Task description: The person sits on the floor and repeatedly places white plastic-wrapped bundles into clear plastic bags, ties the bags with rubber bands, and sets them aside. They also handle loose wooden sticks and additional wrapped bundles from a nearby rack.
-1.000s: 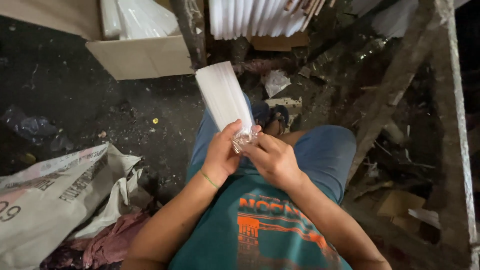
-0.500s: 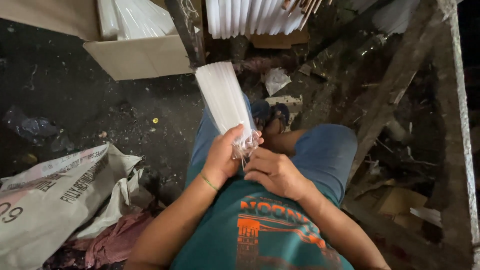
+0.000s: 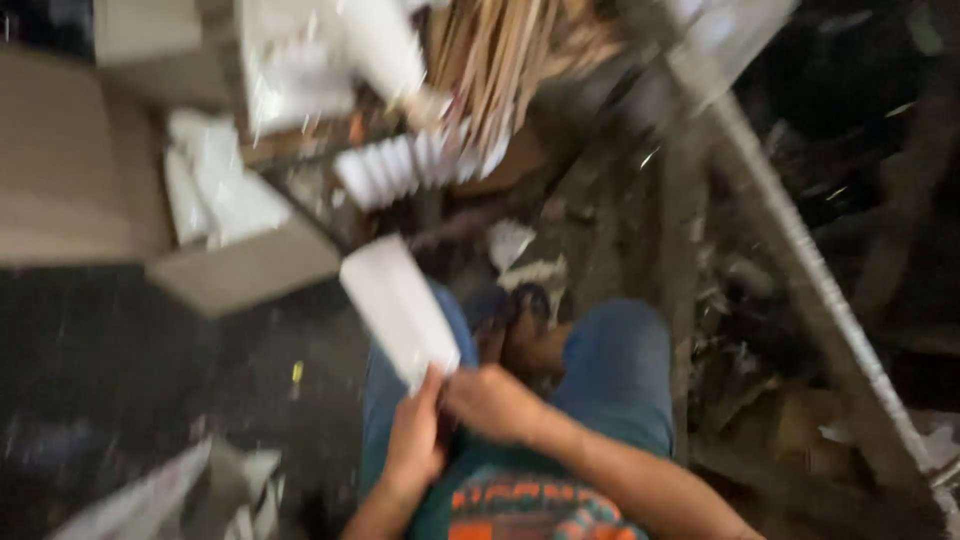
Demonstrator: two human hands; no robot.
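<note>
The picture is blurred by motion. My left hand (image 3: 413,440) grips the near end of a white bundle of thin sticks (image 3: 398,308), which points up and away over my lap. My right hand (image 3: 492,402) rests against the same near end, fingers curled at the bundle's base. I sit on the ground in blue jeans (image 3: 615,375) and a teal shirt with an orange print (image 3: 520,505).
An open cardboard box (image 3: 235,270) holding white packets stands ahead on the left. More white bundles (image 3: 400,168) and brown sticks (image 3: 495,75) lie beyond. A pale sack (image 3: 150,500) is at the lower left. A metal frame bar (image 3: 800,260) slants on the right.
The view has swung up and to the right, with heavy blur. The white bundle has tilted further left in my hands, and my right hand has come back to its base.
</note>
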